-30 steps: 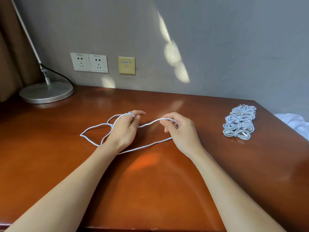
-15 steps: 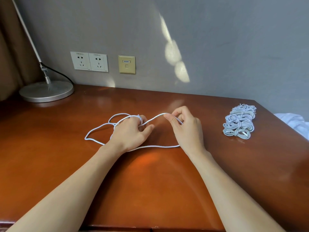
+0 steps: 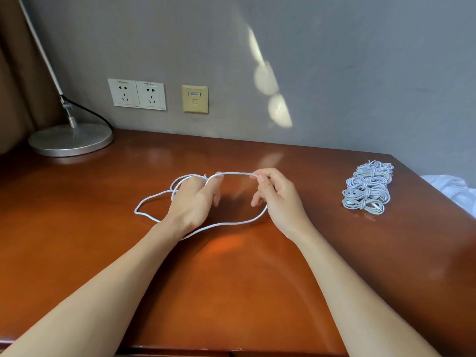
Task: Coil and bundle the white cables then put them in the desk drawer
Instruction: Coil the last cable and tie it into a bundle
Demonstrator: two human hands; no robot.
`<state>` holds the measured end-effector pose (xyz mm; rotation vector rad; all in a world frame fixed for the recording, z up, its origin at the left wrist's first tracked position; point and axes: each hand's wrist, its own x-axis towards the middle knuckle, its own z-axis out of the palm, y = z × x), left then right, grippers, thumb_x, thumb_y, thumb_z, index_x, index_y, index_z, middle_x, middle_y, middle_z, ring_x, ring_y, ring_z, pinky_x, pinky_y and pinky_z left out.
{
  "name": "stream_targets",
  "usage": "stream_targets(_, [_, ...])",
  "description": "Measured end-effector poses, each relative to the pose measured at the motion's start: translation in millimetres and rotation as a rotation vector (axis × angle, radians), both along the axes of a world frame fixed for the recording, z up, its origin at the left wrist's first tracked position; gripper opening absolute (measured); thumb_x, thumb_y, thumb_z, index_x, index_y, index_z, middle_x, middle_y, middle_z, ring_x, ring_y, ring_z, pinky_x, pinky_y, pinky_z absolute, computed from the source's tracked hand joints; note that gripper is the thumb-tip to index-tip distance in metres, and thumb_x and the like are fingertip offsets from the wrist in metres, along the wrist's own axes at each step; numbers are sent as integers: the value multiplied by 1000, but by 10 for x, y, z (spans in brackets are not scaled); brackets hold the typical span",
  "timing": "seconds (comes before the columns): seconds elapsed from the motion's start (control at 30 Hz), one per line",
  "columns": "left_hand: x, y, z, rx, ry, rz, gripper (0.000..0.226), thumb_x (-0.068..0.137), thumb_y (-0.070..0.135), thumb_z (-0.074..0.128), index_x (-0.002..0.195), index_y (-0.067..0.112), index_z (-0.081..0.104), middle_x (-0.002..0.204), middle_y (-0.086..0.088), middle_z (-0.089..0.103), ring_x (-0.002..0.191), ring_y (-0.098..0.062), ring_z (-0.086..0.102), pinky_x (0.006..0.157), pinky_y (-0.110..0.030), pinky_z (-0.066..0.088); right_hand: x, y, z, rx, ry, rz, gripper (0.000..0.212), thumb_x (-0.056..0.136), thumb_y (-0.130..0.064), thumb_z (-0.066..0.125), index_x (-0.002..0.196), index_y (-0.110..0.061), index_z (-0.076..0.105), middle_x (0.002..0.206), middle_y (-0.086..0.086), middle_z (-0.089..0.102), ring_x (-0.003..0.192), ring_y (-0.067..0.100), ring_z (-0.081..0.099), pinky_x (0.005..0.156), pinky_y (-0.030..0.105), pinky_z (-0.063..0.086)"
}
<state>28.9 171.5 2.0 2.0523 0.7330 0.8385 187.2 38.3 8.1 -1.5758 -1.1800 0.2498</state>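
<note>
Now pinching one loose white cable (image 3: 234, 173) with both hands, above the middle of the wooden desk (image 3: 231, 292). Left hand (image 3: 192, 202) curled round some gathered loops, thumb pressing them against the fingers. Right hand (image 3: 277, 199) gripping the same cable between thumb and forefinger, with a short piece stretched between the two hands. Remaining cable lying in wide loops on the desk, under and left of the wrists. Well apart on the right, near the desk edge, a pile of tied cable bundles (image 3: 367, 186)

Likely a bedroom or hotel room. Wooden tabletop (image 3: 231, 292) against a grey wall with twin power sockets (image 3: 137, 94), network jack (image 3: 195, 98), desk lamp (image 3: 70, 139), brown curtain (image 3: 15, 86), white bedding (image 3: 448, 186).
</note>
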Motion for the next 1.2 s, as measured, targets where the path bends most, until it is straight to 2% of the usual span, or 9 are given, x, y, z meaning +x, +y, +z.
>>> stream_targets(0.1, [0, -44, 44, -101, -49, -162, 70, 106, 42, 32, 54, 3, 57, 45, -4, 36, 46, -15, 32, 59, -32, 31, -6, 9, 28, 56, 133, 13, 19, 110, -28, 48, 121, -21, 61, 68, -2, 68, 58, 16, 65, 67, 23, 54])
stream_targets(0.17, [-9, -63, 63, -199, -72, -254, 74, 110, 39, 27, 53, 2, 56, 50, -11, 28, 48, -20, 24, 51, -28, 26, 2, 6, 51, 83, 229, 9, 18, 108, -30, 53, 121, -21, 62, 62, -11, 57, 46, 12, 47, 50, 24, 43])
stream_targets(0.23, [2, -68, 64, -333, -109, -313, 75, 110, 38, 24, 52, 1, 55, 50, -7, 25, 48, -20, 19, 48, -26, 22, 30, 4, 54, 89, 292, 5, 17, 106, -31, 58, 119, -21, 64, 63, -15, 54, 46, 9, 37, 44, 25, 33])
stream_targets(0.47, [6, -52, 112, -793, -323, -479, 67, 102, 31, 22, 46, 5, 49, 52, 2, 18, 55, -21, 9, 56, -37, 7, 23, 0, 51, 31, 163, -39, 13, 103, -26, 61, 110, -26, 72, 75, -21, 65, 76, -2, 62, 70, 12, 47])
stream_targets(0.63, [-27, -4, 141, -972, -549, -539, 57, 99, 32, 25, 48, 11, 42, 55, -2, 13, 50, -16, 11, 53, -33, 10, 19, -7, 32, -41, 104, -58, 12, 102, -29, 62, 109, -27, 72, 90, -15, 72, 84, -2, 66, 72, 10, 49])
stream_targets(0.77, [-55, 38, 149, -1138, -765, -527, 53, 99, 31, 28, 51, 14, 42, 54, 1, 16, 50, -13, 10, 51, -29, 13, 9, 3, 27, -22, 157, -61, 16, 100, -34, 66, 108, -22, 71, 69, -5, 69, 61, 11, 65, 64, 21, 57])
stream_targets(0.97, [-66, 104, 145, -1324, -1000, -483, 61, 108, 47, 21, 61, 15, 44, 54, 3, 23, 48, -12, 16, 48, -26, 20, -11, 3, 88, 116, 429, -10, 14, 101, -21, 66, 113, -13, 68, 83, 9, 72, 79, 27, 77, 71, 39, 65])
stream_targets(1.1, [-65, 121, 155, -1381, -1066, -438, 61, 106, 56, 23, 70, 14, 49, 59, 5, 23, 50, -11, 18, 51, -25, 20, 2, 11, 85, 85, 466, -38, 14, 103, -17, 62, 116, -16, 67, 96, 6, 75, 65, 22, 73, 64, 37, 64])
stream_targets(1.2, [-67, 122, 176, -1421, -1086, -436, 42, 104, 42, 38, 82, 11, 58, 64, 5, 25, 54, -11, 20, 56, -25, 21, 35, 11, 40, 48, 389, -70, 13, 105, -19, 60, 115, -18, 67, 93, 0, 75, 49, 12, 55, 48, 26, 50])
